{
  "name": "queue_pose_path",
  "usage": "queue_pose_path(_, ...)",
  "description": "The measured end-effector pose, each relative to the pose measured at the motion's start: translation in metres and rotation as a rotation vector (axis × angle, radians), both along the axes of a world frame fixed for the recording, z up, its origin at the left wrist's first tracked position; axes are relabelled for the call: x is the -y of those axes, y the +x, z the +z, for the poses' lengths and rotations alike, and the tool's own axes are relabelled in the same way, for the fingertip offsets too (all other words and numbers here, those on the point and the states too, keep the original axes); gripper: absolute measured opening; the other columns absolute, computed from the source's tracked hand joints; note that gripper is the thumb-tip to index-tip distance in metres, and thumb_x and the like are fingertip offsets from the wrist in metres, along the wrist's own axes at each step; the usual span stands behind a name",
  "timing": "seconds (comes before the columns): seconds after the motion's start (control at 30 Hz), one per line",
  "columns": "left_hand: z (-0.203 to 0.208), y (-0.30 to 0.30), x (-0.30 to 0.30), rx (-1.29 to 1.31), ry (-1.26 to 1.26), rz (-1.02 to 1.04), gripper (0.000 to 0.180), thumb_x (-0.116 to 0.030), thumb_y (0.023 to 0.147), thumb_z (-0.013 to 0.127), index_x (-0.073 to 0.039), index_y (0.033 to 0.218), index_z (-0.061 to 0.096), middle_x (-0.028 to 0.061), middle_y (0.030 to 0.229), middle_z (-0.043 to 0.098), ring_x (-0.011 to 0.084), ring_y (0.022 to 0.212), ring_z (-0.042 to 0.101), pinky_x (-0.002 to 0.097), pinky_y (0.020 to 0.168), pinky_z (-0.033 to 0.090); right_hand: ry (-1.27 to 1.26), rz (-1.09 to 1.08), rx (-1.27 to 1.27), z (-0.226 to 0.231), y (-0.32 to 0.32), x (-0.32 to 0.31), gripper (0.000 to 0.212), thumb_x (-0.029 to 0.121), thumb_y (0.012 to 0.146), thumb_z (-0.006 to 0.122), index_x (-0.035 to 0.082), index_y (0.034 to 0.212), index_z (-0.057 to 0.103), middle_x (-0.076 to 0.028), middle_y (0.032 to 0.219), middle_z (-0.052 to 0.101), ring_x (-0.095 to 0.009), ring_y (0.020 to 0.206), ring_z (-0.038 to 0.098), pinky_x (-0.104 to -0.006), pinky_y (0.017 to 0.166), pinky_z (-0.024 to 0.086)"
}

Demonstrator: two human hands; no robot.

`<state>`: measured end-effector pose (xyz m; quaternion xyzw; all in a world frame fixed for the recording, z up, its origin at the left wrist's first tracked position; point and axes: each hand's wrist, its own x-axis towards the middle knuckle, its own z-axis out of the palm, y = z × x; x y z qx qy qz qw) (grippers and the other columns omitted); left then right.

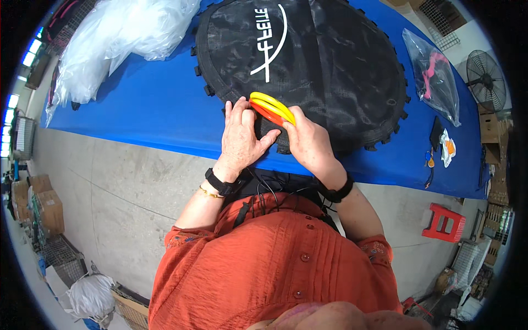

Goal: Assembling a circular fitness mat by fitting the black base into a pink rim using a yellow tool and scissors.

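A large round black mesh sheet [335, 71] with dark tabs around its edge and white printing lies on the blue-covered table in front of me. My left hand [240, 135] rests on its near-left edge, fingers stretched out and the thumb apart. Just to the right, my right hand [311, 140] is closed around one end of a yellow and red-orange looped thing [272, 104]. Its curved bands lie close together over the black fabric, its far end by my left fingertips. I cannot make out its exact kind.
Clear plastic sheeting [132, 33] is heaped at the table's far left. To the right lie a clear bag with a pink item [432, 71], keys [429, 159] and a crumpled white wrapper [448, 147]. A fan [485, 80] and a red stool [444, 223] stand beyond the blue table [148, 124].
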<state>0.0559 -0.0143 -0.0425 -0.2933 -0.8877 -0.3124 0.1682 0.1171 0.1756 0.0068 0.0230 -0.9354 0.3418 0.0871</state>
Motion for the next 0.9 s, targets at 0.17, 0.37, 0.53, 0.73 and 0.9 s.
queue_pose_path(0.17,-0.001,0.002,-0.003,-0.014,0.041,0.005,0.062,-0.038,0.077,0.094,0.003,0.107,0.058,0.0276,0.137,0.055,0.0471,0.134,0.055,0.0664,0.127,0.031,0.011,0.005,0.01,0.005,0.001,0.0,0.017,0.016,0.106,0.062,0.009,0.119,0.053,-0.021,0.098,0.074,-0.046,0.09,0.072,-0.0568,0.072,0.056)
queue_pose_path(0.37,-0.001,0.002,-0.003,-0.016,0.027,0.042,0.064,-0.039,0.076,0.095,0.004,0.106,0.059,0.0281,0.135,0.056,0.0488,0.133,0.055,0.0641,0.126,0.035,0.037,-0.001,0.011,0.003,-0.004,0.003,0.018,0.016,0.106,0.063,0.009,0.119,0.053,-0.02,0.099,0.074,-0.047,0.089,0.072,-0.0565,0.072,0.056)
queue_pose_path(0.53,-0.001,0.002,-0.003,-0.014,0.047,0.034,0.064,-0.04,0.076,0.096,0.003,0.106,0.06,0.0284,0.135,0.056,0.0491,0.133,0.055,0.0638,0.125,0.036,0.002,-0.026,-0.011,0.0,-0.002,0.0,0.018,0.017,0.106,0.063,0.01,0.119,0.053,-0.021,0.098,0.074,-0.046,0.089,0.072,-0.0566,0.072,0.056)
queue_pose_path(0.73,-0.003,0.002,-0.002,-0.02,0.018,0.045,0.072,-0.043,0.076,0.095,0.005,0.116,0.058,0.0274,0.134,0.055,0.0485,0.134,0.053,0.0661,0.126,0.034,0.018,-0.033,0.023,0.0,-0.002,0.0,0.019,0.018,0.106,0.063,0.01,0.122,0.054,-0.022,0.096,0.074,-0.048,0.09,0.072,-0.0578,0.073,0.055)
queue_pose_path(0.9,-0.001,0.002,-0.004,-0.029,0.029,0.028,0.064,-0.042,0.076,0.096,0.002,0.106,0.06,0.026,0.131,0.058,0.0471,0.133,0.056,0.0638,0.125,0.037,-0.018,-0.018,0.06,-0.005,0.003,-0.015,0.019,0.02,0.108,0.06,0.01,0.122,0.054,-0.023,0.096,0.074,-0.047,0.09,0.072,-0.058,0.074,0.055)
